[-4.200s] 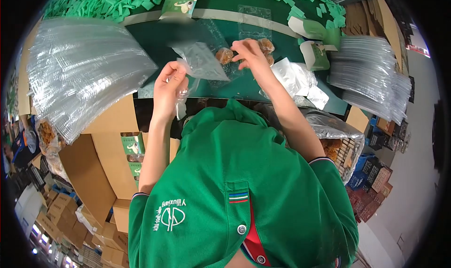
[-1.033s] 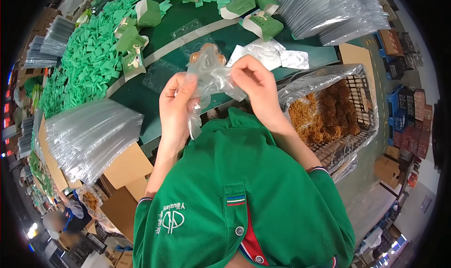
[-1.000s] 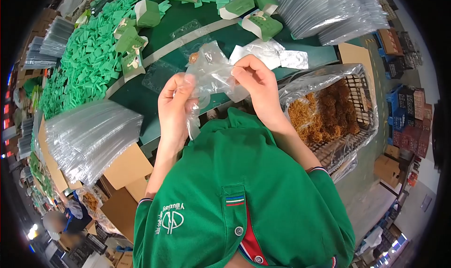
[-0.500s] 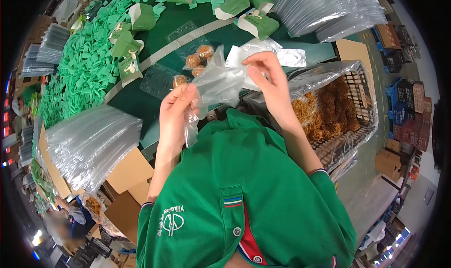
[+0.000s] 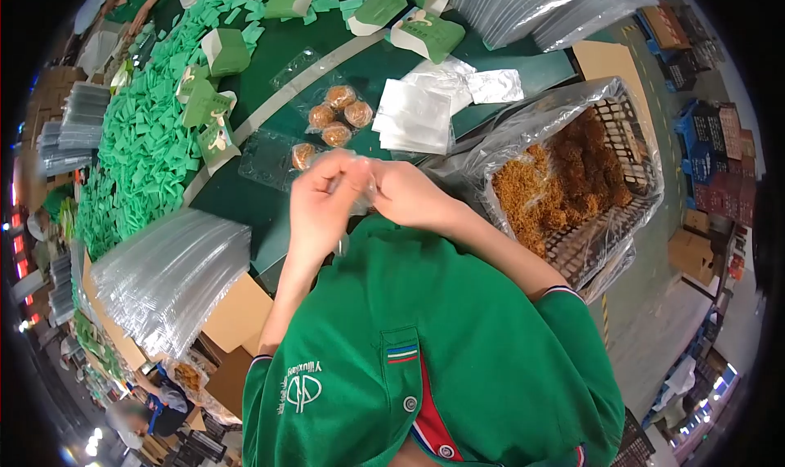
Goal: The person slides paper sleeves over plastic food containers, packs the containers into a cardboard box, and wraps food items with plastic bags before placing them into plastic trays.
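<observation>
My left hand and my right hand meet just in front of my chest, fingers closed together. A crumpled piece of thin clear plastic film is gripped between them, mostly hidden by the fingers. Beyond my hands, several round brown balls sit in a clear plastic tray on the dark green table. Another brown ball lies beside my left hand, in a second clear tray. To the right of the balls is a pile of flat, translucent plastic sheets.
A plastic-lined crate of brown shredded food stands at right. Stacked clear trays lie at left and at top right. Green packets and folded green boxes cover the far side. Other people are at the edges.
My hands have come together and lowered toward my chest. The plastic, spread out between them before, is now bunched up. The balls and the sheet pile are more exposed.
</observation>
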The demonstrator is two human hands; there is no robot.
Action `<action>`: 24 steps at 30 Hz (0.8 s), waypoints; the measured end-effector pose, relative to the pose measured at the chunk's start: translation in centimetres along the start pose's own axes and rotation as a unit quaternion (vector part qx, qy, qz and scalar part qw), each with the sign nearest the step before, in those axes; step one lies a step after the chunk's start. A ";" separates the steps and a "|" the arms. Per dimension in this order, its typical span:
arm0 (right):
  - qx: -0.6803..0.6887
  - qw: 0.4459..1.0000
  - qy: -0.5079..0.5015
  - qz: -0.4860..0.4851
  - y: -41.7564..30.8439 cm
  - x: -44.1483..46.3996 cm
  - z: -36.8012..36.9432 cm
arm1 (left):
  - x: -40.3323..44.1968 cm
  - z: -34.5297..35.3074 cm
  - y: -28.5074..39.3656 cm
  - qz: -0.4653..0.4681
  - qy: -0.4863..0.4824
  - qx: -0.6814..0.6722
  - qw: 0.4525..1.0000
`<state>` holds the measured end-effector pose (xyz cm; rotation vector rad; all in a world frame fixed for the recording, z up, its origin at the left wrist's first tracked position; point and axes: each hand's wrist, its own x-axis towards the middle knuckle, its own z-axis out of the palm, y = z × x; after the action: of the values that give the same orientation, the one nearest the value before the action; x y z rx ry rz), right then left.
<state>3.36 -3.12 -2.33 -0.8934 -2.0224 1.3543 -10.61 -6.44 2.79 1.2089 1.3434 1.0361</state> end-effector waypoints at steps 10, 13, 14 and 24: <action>0.524 0.844 0.035 0.105 0.7 0.5 -4.0 | 0.2 3.6 -0.1 0.047 -0.155 0.154 0.975; 0.312 0.928 0.202 0.029 2.3 -3.5 -11.1 | -0.4 2.8 -0.6 -0.015 -0.109 0.072 0.991; 0.193 0.943 0.270 -0.005 2.7 -6.3 -14.2 | -0.4 2.5 -0.6 -0.026 -0.080 0.066 0.994; -0.369 0.784 0.224 0.445 13.7 -22.3 -23.8 | 0.1 3.3 -1.7 -0.077 -0.062 0.103 0.990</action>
<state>38.22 -2.87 -8.45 -2.4814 -1.7414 0.5025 -7.54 -6.64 0.70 1.2769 1.4477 0.7147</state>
